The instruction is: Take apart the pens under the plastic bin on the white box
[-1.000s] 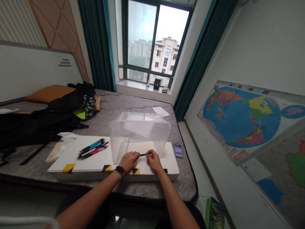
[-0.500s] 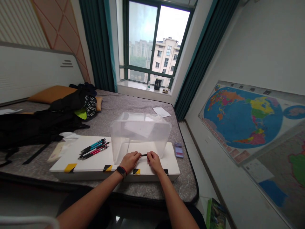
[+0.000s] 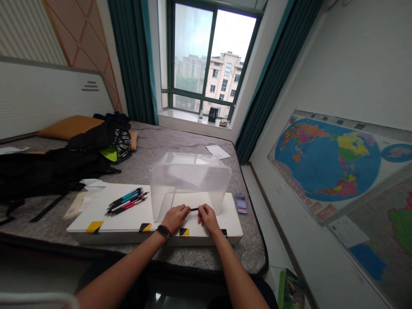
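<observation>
A short stretch of a slim black pen [image 3: 194, 209] shows between my two hands; its ends are hidden by my fingers. My left hand [image 3: 176, 218], with a dark watch on its wrist, pinches one end. On the other end, the fingers of my right hand [image 3: 208, 218] are closed. Both hands are just in front of a clear plastic box [image 3: 189, 178], which stands on a white board-like box [image 3: 128, 223] with black and yellow tape along its front. Several pens [image 3: 127, 201], blue, black and red, lie in a bunch to the left.
Under the white box is a bed with a grey mattress [image 3: 180, 136]. A blurred small packet [image 3: 241, 203] lies right of the white box, and white paper [image 3: 218, 151] lies behind. Black clothing [image 3: 54, 169] covers the left side.
Barely anything differs. My right fingers have shifted very slightly on the pen; my left hand stays in place.
</observation>
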Tool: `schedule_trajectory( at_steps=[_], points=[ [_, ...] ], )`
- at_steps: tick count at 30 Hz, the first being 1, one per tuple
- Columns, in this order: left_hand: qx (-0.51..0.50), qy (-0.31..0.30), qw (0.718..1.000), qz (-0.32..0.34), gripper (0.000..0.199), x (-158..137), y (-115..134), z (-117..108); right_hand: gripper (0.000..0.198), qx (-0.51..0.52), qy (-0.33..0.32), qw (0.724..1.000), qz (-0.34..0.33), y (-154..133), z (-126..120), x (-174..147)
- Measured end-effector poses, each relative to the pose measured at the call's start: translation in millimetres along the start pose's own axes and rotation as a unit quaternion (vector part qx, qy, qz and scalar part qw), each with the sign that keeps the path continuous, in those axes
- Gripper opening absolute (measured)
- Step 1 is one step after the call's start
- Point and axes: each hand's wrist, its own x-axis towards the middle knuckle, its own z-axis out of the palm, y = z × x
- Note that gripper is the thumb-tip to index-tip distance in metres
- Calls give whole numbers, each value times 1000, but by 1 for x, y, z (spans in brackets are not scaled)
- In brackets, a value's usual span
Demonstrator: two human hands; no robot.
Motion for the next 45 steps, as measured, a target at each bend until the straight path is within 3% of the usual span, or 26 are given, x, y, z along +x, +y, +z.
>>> schedule_trajectory(
  at_steps=[13, 23, 27, 31, 35, 39, 42, 45],
  points=[
    [-9, 3, 1000, -2, 29, 0, 0, 0, 37, -28, 15, 999, -15, -2, 2, -1],
    [-31, 27, 999, -25, 31, -1, -2, 4, 41, 95, 98, 991, 13, -1, -2, 4],
    [-48, 39, 998, -23, 29, -1, -4, 7, 40, 48, 110, 993, 14, 4, 1, 3],
    [-55, 51, 997, -25, 28, -2, -5, 8, 35, -79, 128, 989, 9, 2, 6, 3],
    [-64, 70, 995, -33, 28, -2, -8, 12, 30, -288, 113, 951, -1, -14, 8, 11],
    [-77, 86, 993, -35, 27, -2, -12, 16, 25, -485, 57, 872, 12, -33, 7, 30],
    [-84, 98, 991, -30, 26, -3, -14, 17, 25, -551, 6, 834, 21, -41, 7, 42],
    [-87, 106, 990, -32, 25, -4, -15, 17, 24, -575, -34, 817, 10, -45, 6, 51]
  ],
)
